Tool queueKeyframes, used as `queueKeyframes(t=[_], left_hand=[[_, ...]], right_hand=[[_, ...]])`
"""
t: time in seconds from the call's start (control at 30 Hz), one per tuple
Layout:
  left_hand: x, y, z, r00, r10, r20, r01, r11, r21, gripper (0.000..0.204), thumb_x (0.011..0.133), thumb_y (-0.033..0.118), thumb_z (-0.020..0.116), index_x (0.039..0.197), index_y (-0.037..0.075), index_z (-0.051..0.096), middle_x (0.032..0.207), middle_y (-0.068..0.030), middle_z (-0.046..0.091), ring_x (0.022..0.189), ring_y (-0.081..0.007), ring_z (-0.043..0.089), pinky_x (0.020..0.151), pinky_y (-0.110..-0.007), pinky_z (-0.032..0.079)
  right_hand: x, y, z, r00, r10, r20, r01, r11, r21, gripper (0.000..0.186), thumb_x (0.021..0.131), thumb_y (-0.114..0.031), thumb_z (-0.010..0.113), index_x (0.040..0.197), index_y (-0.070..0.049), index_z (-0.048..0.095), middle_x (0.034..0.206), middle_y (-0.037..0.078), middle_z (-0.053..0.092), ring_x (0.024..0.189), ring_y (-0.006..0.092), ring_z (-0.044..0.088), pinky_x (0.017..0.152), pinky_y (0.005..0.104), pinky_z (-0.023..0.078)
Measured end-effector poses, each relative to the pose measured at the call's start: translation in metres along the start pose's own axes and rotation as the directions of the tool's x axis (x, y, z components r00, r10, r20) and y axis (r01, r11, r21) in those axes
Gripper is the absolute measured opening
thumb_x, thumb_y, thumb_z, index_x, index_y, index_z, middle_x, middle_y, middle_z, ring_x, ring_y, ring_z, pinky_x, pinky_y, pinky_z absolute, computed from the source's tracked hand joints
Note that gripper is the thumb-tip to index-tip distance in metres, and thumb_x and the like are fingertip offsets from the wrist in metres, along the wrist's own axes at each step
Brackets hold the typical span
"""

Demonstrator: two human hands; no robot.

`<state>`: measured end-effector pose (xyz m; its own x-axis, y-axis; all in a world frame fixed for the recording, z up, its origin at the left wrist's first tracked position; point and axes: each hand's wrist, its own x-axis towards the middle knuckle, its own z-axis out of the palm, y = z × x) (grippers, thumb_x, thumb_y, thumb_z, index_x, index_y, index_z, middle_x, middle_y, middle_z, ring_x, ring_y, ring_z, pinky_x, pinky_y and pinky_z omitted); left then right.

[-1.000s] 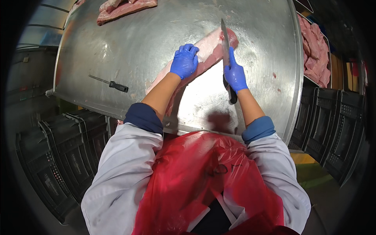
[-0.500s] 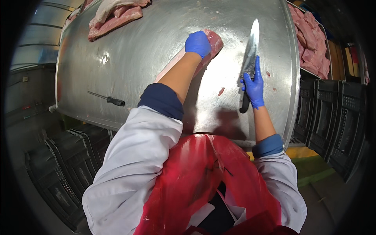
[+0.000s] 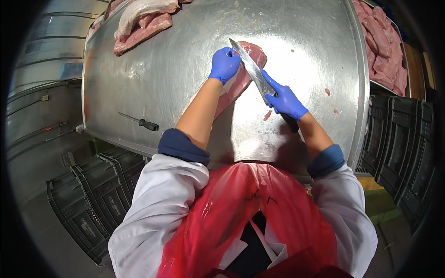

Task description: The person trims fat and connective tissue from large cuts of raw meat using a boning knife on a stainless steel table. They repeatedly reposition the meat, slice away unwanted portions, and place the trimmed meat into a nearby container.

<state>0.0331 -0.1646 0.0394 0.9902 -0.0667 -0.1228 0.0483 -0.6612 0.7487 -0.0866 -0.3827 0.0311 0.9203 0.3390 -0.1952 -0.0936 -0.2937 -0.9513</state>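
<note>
A long pink slab of meat (image 3: 234, 92) with a pale fatty side lies slantwise on the steel table, partly under my left forearm. My blue-gloved left hand (image 3: 225, 65) is closed in a pinch at its upper end, where a small reddish bit of meat shows by the fingertips. In my right hand (image 3: 286, 100), also gloved in blue, is a large knife (image 3: 252, 67) with a black handle. Its blade lies across the meat's upper part, tip pointing up and left beside my left fingers. My right index finger stretches along the blade's spine.
The steel table (image 3: 185, 41) carries a stack of meat cuts (image 3: 143, 28) at the far left. A thin rod-like tool with a black handle (image 3: 148, 125) lies at left. Several small scraps dot the right. A meat-filled tray (image 3: 384, 51) and black crates (image 3: 394, 139) stand beyond the right edge.
My right hand has brought the knife left and turned its blade over the meat. My left hand has moved slightly left and down, from a fist on the meat to a pinch at its edge.
</note>
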Motion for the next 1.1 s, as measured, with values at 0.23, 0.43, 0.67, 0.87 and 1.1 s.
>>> queueKeyframes(t=[0.23,0.43,0.67,0.87,1.1], left_hand=[[-0.009,0.036,-0.008,0.993,0.114,0.017,-0.115,0.988,0.103,0.022,0.088,0.018,0.066,0.085,-0.004,0.068,0.073,-0.0132,0.069,0.067,-0.0166,0.064,0.064,-0.034,0.051],[0.003,0.048,-0.03,0.975,0.151,0.164,-0.174,0.975,0.14,0.021,0.086,0.018,0.065,0.087,-0.003,0.068,0.07,-0.0099,0.066,0.065,-0.0137,0.06,0.063,-0.032,0.05],[0.029,0.04,-0.045,0.966,0.022,0.257,-0.029,0.999,0.022,0.017,0.087,0.017,0.067,0.087,0.0,0.068,0.074,-0.0029,0.064,0.067,-0.0101,0.056,0.064,-0.027,0.047],[0.02,0.064,-0.033,0.903,-0.006,0.429,0.095,0.978,-0.186,0.012,0.089,0.014,0.065,0.087,0.002,0.067,0.074,-0.003,0.064,0.067,-0.0119,0.06,0.064,-0.026,0.048],[0.012,0.062,-0.054,0.904,-0.041,0.427,0.215,0.904,-0.369,0.012,0.092,0.011,0.066,0.095,0.0,0.067,0.08,-0.0034,0.062,0.07,-0.0111,0.057,0.065,-0.025,0.046]], right_hand=[[0.049,-0.038,-0.017,0.983,0.174,0.064,-0.178,0.982,0.062,0.078,0.087,-0.008,0.056,0.159,-0.025,0.03,0.078,0.007,0.066,0.061,0.0158,0.062,0.059,0.0313,0.056],[0.02,-0.007,-0.007,0.987,0.066,0.144,-0.093,0.978,0.186,0.077,0.09,-0.014,0.057,0.159,-0.027,0.028,0.073,0.008,0.065,0.06,0.0159,0.063,0.06,0.032,0.056],[-0.005,-0.02,0.002,0.959,0.139,0.245,-0.184,0.968,0.171,0.077,0.091,-0.013,0.055,0.16,-0.026,0.025,0.076,0.006,0.066,0.06,0.0132,0.063,0.064,0.0322,0.057],[0.044,-0.024,0.029,0.987,0.122,0.103,-0.146,0.954,0.264,0.075,0.091,-0.014,0.058,0.159,-0.019,0.027,0.072,0.007,0.063,0.057,0.0123,0.059,0.056,0.029,0.053],[0.019,-0.034,0.057,0.973,0.18,0.147,-0.204,0.965,0.163,0.075,0.091,-0.012,0.054,0.16,-0.023,0.027,0.081,0.01,0.068,0.062,0.017,0.063,0.065,0.0325,0.056]])
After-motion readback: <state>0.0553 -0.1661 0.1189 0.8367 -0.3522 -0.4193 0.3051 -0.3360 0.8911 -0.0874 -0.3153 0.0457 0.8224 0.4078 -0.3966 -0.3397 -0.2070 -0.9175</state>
